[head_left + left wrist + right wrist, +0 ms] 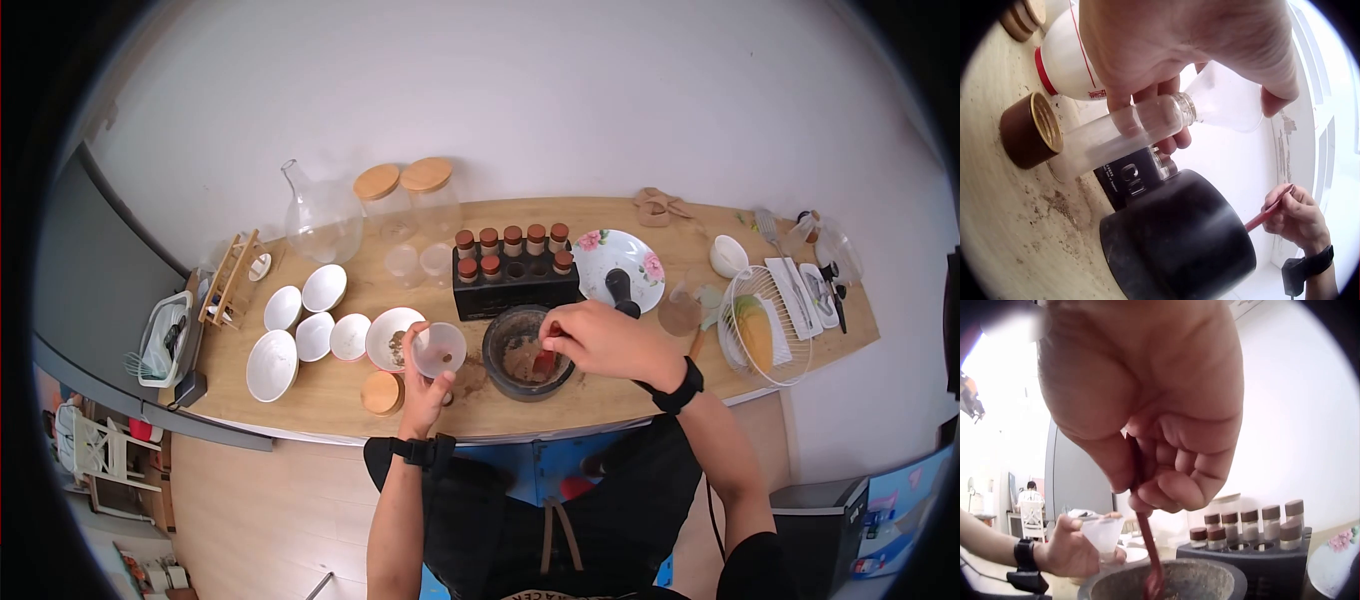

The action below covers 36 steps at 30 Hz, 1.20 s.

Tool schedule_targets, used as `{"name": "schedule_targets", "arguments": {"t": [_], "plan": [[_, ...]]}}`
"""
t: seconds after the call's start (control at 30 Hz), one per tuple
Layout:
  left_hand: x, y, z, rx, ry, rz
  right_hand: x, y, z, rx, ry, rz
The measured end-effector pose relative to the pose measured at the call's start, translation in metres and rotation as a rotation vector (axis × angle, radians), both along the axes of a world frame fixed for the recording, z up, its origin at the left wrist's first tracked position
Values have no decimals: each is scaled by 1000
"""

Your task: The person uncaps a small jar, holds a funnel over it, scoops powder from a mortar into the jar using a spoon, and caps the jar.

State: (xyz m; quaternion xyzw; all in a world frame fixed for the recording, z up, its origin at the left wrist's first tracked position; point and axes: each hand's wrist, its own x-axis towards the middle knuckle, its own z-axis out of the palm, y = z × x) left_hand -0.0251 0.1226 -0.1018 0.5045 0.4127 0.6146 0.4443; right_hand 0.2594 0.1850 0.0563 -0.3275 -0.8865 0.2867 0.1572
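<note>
My left hand (425, 385) grips a small clear glass jar (1129, 128) with a clear funnel (440, 348) seated in its mouth, held just left of a dark stone mortar (527, 352). My right hand (590, 338) pinches a red spoon (1147, 550) whose tip dips into the brown ground powder inside the mortar (1210, 578). In the left wrist view the jar's brown cap (1029, 131) lies on the wooden counter beside the mortar (1179, 244), with the right hand (1294, 215) and the spoon (1266, 215) beyond it. Spilled powder dusts the counter.
A black rack of brown-capped spice jars (515, 265) stands behind the mortar. Several white bowls (300, 335) sit to the left, and a round wooden lid (382, 392) lies near the front edge. A floral plate with a pestle (620, 270) and a wire basket (765, 325) are at the right.
</note>
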Motion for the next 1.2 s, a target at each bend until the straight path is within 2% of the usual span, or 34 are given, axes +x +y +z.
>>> {"name": "schedule_targets", "arguments": {"t": [0.1, 0.2, 0.27, 0.33, 0.4, 0.43, 0.47, 0.53, 0.57, 0.6, 0.77, 1.03, 1.1, 1.2], "plan": [[4, -1, 4, -1, -16, -11, 4, 7, -5, 5, -34, -13], [1, -1, 1, 13, -25, 7, 8, 11, 8, -33, -30, 15], [3, -1, 1, 22, -30, 8, 7, 7, 7, -117, -83, 178], [3, -2, 5, -9, -52, -32, 0, 4, 0, -105, -116, 154], [4, -1, 5, 1, -53, -29, -3, 6, -2, -2, -30, 34], [4, -2, 6, 11, -53, -21, -3, 8, 4, 10, 28, -45], [4, -2, 6, 12, -58, -10, -2, 6, 10, 10, 23, -34], [4, -3, 7, 19, -49, -13, -1, 0, 22, 41, -13, -193], [4, -3, 7, 20, -54, -11, -1, 1, 10, 153, -1, -185], [4, -2, 7, 18, -62, -21, -2, -1, 2, 155, -4, -185], [2, -1, 8, 12, -63, -29, -8, -12, -26, 51, 112, -264], [0, 1, 14, 37, 108, -9, -1, -12, -58, -128, 325, -361], [0, 2, 13, 36, 112, -6, 1, -8, -65, -325, 472, -433], [1, 1, 13, 35, 115, -6, 8, 0, -72, -459, 515, -473]]}}
